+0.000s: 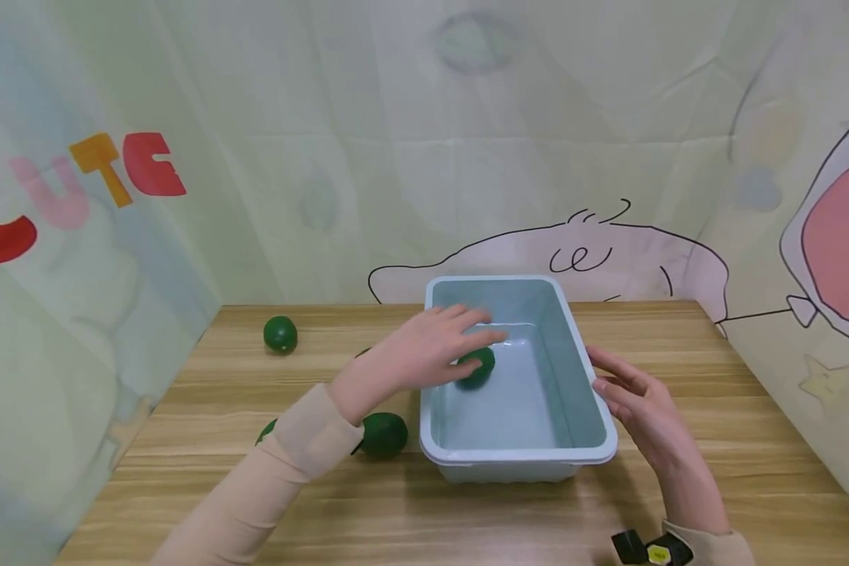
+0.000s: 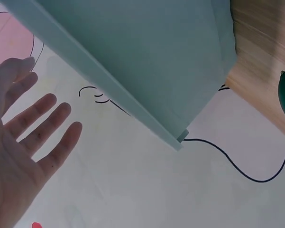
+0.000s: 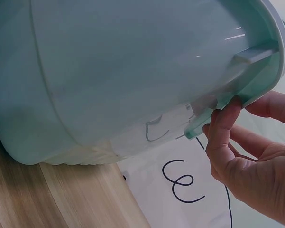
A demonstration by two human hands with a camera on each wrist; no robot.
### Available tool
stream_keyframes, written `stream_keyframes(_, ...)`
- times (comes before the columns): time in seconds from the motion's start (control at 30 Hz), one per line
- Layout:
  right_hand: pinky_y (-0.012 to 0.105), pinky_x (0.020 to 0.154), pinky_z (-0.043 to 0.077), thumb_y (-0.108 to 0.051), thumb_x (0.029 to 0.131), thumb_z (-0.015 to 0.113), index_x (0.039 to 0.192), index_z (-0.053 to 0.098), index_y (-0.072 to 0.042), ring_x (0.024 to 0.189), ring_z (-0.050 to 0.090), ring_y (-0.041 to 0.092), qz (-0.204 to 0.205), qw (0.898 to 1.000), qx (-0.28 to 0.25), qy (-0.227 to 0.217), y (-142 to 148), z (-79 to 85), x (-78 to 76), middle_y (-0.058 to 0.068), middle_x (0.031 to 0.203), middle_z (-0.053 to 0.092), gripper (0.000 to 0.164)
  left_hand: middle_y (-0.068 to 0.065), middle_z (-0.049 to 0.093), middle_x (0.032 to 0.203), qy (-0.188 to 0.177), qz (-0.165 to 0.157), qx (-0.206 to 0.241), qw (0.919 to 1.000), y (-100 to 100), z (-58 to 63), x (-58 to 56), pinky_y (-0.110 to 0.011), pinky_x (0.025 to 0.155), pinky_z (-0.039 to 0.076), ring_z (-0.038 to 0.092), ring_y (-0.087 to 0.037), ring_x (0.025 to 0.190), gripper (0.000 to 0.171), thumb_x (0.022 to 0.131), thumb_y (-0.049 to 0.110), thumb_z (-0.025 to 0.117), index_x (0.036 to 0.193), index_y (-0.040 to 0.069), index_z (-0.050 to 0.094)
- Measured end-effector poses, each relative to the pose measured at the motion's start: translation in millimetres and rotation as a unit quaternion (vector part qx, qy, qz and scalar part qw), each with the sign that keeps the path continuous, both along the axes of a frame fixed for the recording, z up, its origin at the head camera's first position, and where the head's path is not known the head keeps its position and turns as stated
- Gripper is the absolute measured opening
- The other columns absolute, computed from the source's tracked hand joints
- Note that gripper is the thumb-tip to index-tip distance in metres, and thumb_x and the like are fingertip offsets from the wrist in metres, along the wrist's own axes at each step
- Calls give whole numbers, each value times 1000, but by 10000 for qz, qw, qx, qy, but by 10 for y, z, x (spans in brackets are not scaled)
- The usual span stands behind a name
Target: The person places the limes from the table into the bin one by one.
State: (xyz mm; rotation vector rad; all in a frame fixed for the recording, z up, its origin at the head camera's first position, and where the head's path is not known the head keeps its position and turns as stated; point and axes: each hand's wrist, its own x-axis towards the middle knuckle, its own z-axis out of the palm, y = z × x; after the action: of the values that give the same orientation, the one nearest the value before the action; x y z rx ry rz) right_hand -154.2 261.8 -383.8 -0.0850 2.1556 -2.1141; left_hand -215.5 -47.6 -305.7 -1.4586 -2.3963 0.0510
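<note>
The right hand [image 1: 642, 402] is pinching the bin's rim [image 1: 516, 455], ideally steadying it; the left hand [image 1: 439, 346] is hovering empty above a green fruit [image 1: 486, 366].

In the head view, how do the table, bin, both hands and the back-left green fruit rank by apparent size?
Largest to smallest:
1. Table
2. Bin
3. Left hand and right hand: too alike to rank
4. Back-left green fruit

Beige sleeves [image 1: 276, 479], black device [image 1: 630, 548] with yellow label [image 1: 658, 554] at the right cuff [image 1: 723, 549]
</note>
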Motion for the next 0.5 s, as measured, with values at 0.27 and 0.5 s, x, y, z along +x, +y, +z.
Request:
stream_keyframes(0.27, 18, 86, 52, -20, 96, 58, 146, 38, -6, 106, 59, 1, -9, 10000, 16, -19, 5, -4, 5, -18, 126, 56, 56, -3, 60, 125, 132, -47, 197, 9997, -85, -63, 139, -31, 75, 53, 58, -20, 106, 42, 90, 29, 66, 131, 22, 56)
stream_keyframes(0.5, 17, 86, 52, -19, 96, 58, 146, 39, -6, 105, 59, 1, -6, 10000, -26, 23, 2, 2, -1, -18, 125, 56, 55, -4, 61, 126, 384, -88, 548, 9977, -168, -136, 218, -32, 76, 53, 59, -20, 110, 42, 89, 27, 67, 130, 21, 57)
